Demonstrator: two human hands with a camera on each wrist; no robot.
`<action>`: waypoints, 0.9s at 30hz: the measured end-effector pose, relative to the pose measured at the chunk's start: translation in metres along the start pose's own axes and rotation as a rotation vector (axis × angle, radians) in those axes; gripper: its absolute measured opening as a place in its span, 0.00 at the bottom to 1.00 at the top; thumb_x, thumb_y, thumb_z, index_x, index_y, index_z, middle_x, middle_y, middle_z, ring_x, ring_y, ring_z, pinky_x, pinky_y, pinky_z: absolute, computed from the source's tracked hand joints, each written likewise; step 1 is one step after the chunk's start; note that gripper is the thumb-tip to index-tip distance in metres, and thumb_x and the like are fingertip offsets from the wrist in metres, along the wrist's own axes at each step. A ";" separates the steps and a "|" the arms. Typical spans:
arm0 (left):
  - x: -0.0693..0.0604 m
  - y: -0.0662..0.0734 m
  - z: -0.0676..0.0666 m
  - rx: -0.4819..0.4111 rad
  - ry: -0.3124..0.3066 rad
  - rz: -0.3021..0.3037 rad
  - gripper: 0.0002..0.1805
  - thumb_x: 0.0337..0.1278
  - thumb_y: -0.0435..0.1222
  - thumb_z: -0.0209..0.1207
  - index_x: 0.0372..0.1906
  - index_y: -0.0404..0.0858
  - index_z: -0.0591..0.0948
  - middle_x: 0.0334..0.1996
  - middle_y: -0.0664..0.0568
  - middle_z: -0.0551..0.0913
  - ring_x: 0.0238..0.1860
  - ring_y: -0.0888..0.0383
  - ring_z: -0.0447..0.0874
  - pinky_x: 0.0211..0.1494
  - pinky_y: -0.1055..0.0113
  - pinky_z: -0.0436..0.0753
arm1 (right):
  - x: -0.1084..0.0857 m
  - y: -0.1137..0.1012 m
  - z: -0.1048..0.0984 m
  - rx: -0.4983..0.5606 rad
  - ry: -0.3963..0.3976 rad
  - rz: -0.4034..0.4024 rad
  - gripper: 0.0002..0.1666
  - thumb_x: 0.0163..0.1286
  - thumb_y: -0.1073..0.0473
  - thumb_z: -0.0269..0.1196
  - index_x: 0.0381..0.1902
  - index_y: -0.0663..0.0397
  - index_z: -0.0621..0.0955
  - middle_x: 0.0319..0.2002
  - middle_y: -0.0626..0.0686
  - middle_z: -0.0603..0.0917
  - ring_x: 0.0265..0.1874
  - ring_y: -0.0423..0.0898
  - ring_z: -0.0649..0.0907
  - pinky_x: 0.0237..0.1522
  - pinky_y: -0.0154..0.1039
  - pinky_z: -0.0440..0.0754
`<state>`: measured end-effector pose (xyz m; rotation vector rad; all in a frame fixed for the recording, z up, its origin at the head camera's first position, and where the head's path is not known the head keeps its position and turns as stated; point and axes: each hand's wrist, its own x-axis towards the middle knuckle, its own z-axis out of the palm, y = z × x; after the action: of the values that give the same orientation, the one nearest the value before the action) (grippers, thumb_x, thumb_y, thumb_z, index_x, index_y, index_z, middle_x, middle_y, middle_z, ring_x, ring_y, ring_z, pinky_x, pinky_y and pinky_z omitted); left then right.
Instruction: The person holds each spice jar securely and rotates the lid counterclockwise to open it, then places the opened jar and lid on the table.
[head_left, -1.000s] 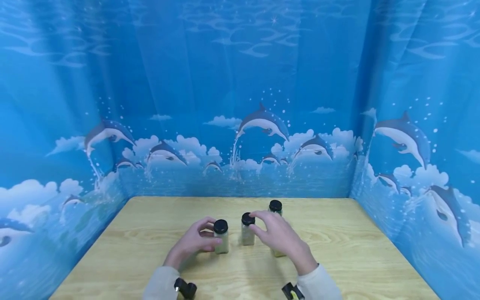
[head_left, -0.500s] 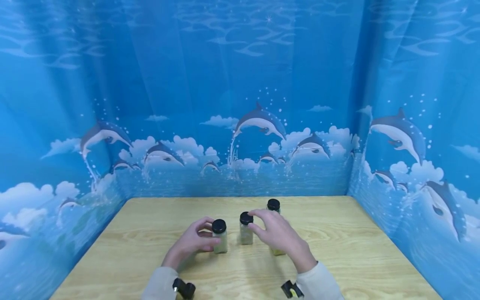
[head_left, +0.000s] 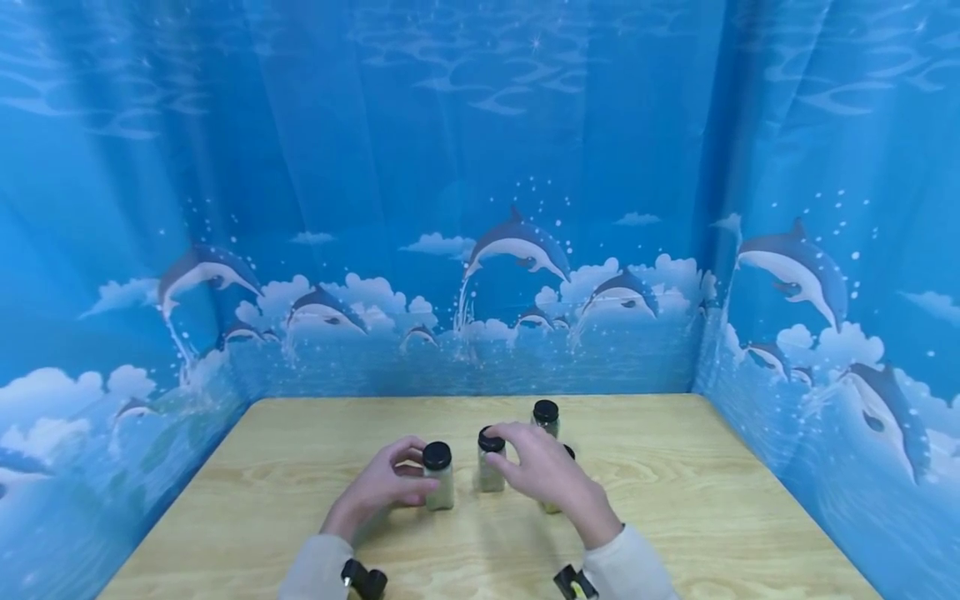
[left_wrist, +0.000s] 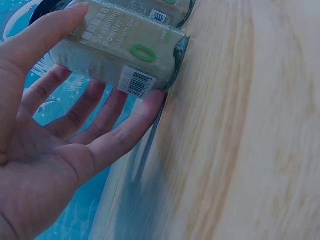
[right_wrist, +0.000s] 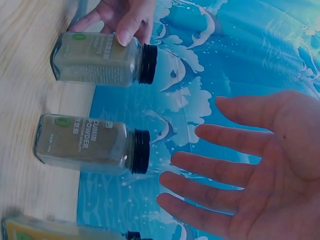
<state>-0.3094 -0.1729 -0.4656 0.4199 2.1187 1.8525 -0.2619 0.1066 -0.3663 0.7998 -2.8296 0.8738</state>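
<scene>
My left hand (head_left: 382,485) holds a seasoning powder jar (head_left: 439,490), a clear glass jar with a black lid, upright on the table. In the left wrist view, the thumb lies over its labelled side and the little finger touches near its base. A cumin powder jar (right_wrist: 87,142) stands a little to the right. My right hand (head_left: 551,471) hovers by its black lid, fingers spread and slightly bent. The right wrist view shows a gap between those fingers and the cumin jar. Part of a yellow-filled jar (right_wrist: 65,231) appears there too, mostly hidden behind my right hand in the head view.
Farther back stands another black-lidded jar (head_left: 546,415), partly covered by the right hand. The wooden table (head_left: 315,442) ends against a blue dolphin-printed curtain (head_left: 390,358) on its far side, with more curtain left and right.
My right hand has shifted slightly left over the cumin jar's lid, so the lid edge of the jar behind it now shows. The left hand stays on the seasoning jar.
</scene>
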 end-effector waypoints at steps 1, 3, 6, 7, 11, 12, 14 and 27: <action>-0.001 -0.001 0.000 -0.003 0.000 0.001 0.29 0.53 0.36 0.76 0.58 0.38 0.76 0.54 0.42 0.81 0.52 0.51 0.86 0.50 0.53 0.90 | 0.001 -0.001 0.001 -0.006 -0.003 -0.011 0.23 0.78 0.52 0.61 0.65 0.55 0.80 0.64 0.57 0.83 0.66 0.58 0.80 0.68 0.60 0.79; -0.001 -0.002 0.000 -0.009 0.003 -0.001 0.29 0.52 0.36 0.76 0.58 0.37 0.76 0.54 0.42 0.81 0.52 0.51 0.86 0.49 0.53 0.91 | 0.003 -0.002 0.004 -0.020 -0.007 -0.033 0.23 0.77 0.53 0.62 0.64 0.56 0.80 0.63 0.57 0.84 0.64 0.57 0.82 0.66 0.58 0.81; -0.002 -0.004 0.000 -0.012 0.004 0.005 0.29 0.52 0.35 0.76 0.59 0.37 0.76 0.54 0.42 0.81 0.52 0.51 0.86 0.49 0.53 0.91 | 0.008 -0.006 0.008 -0.050 -0.016 -0.043 0.23 0.75 0.52 0.64 0.63 0.55 0.81 0.61 0.56 0.85 0.62 0.54 0.84 0.65 0.54 0.83; -0.001 -0.004 0.000 -0.009 0.003 0.007 0.30 0.53 0.35 0.76 0.59 0.37 0.76 0.55 0.42 0.81 0.53 0.51 0.86 0.49 0.53 0.91 | 0.010 -0.008 0.010 -0.057 -0.017 -0.051 0.22 0.75 0.52 0.64 0.62 0.55 0.82 0.61 0.55 0.86 0.60 0.54 0.85 0.64 0.53 0.84; -0.001 -0.003 0.001 0.001 -0.002 0.009 0.29 0.54 0.36 0.75 0.60 0.38 0.76 0.56 0.43 0.82 0.54 0.51 0.86 0.49 0.53 0.91 | 0.020 -0.016 0.014 -0.119 -0.022 -0.081 0.22 0.73 0.52 0.66 0.60 0.54 0.83 0.58 0.54 0.87 0.52 0.50 0.88 0.59 0.49 0.87; -0.001 -0.003 0.001 0.004 -0.001 0.008 0.29 0.54 0.36 0.75 0.59 0.38 0.76 0.56 0.43 0.81 0.54 0.52 0.85 0.49 0.53 0.91 | 0.023 -0.018 0.015 -0.135 -0.026 -0.088 0.21 0.73 0.52 0.67 0.60 0.54 0.83 0.57 0.54 0.88 0.51 0.50 0.88 0.58 0.48 0.87; -0.002 -0.003 0.001 0.010 -0.002 0.005 0.29 0.55 0.37 0.75 0.59 0.38 0.76 0.57 0.44 0.81 0.54 0.52 0.85 0.49 0.54 0.91 | 0.028 -0.021 0.017 -0.173 -0.033 -0.102 0.21 0.72 0.52 0.67 0.59 0.54 0.84 0.56 0.53 0.88 0.51 0.49 0.88 0.57 0.48 0.87; 0.000 0.000 -0.002 0.010 -0.030 0.017 0.27 0.59 0.37 0.73 0.60 0.37 0.75 0.59 0.41 0.78 0.54 0.53 0.85 0.48 0.52 0.92 | 0.055 -0.027 0.030 -0.247 -0.081 -0.124 0.23 0.71 0.48 0.69 0.58 0.52 0.85 0.56 0.52 0.88 0.56 0.49 0.86 0.56 0.45 0.88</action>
<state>-0.3102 -0.1747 -0.4656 0.4658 2.1120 1.8343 -0.2930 0.0457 -0.3656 0.9800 -2.8423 0.4738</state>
